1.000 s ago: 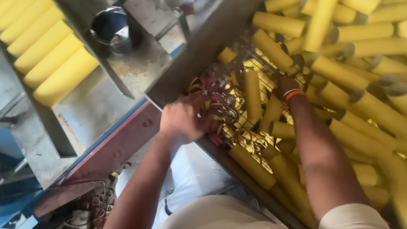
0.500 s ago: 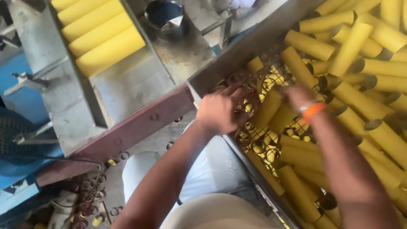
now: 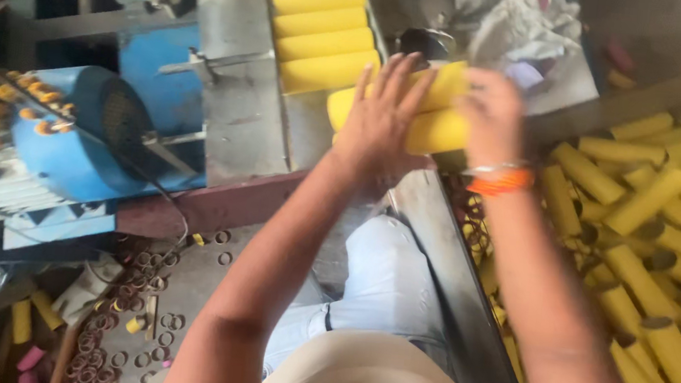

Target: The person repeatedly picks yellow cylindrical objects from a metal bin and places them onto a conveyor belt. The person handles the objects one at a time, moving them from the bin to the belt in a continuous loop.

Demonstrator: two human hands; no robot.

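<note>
Two hands press a small stack of yellow tubes [image 3: 439,114] between them. The left hand [image 3: 381,120] lies flat against the near end of the stack, fingers spread and straight, palm on the tube ends. The right hand [image 3: 493,115], blurred, is cupped over the far end with its fingers curled round; an orange band [image 3: 501,182] sits on that wrist. The stack is lifted, held level above a grey metal chute [image 3: 244,107], and at least two tubes show, one above the other; how many more lie behind the hands I cannot tell.

Just beyond the left hand's fingertips a row of yellow tubes [image 3: 319,23] lies side by side, their long sides touching, nearly meeting the held stack. Open grey metal lies to the left of that row and below the stack. To the right of the right hand, past a slanting metal edge [image 3: 450,260], a bin is heaped with loose yellow tubes [image 3: 668,248] at all angles. Further left of the left hand stands a blue motor [image 3: 104,135], and below it metal rings [image 3: 129,313] are scattered on the floor. A red-brown beam [image 3: 214,208] runs under the left forearm.
</note>
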